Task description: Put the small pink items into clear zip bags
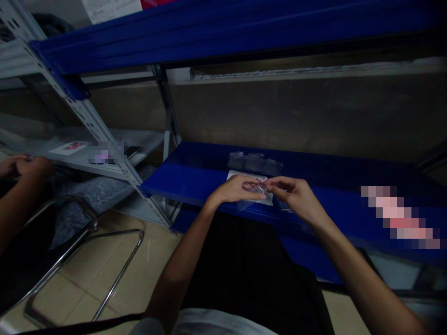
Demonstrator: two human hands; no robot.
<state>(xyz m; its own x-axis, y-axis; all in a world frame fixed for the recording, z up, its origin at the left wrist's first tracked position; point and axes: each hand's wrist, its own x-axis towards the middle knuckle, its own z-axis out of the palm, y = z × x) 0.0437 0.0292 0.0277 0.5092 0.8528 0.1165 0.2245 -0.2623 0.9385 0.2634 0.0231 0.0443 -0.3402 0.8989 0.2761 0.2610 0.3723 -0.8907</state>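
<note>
Head view, centre of frame: left hand (234,190) and right hand (292,193) meeting fingertip to fingertip, both pinching a small clear plastic bag (254,196) over a white card (248,179) on the blue shelf (195,174). Just above, more clear bags (254,163) in a row. Best handled by gripping only the mouth edges, gently, low over the shelf; at far left, another person's hands (21,165) clasped together.
</note>
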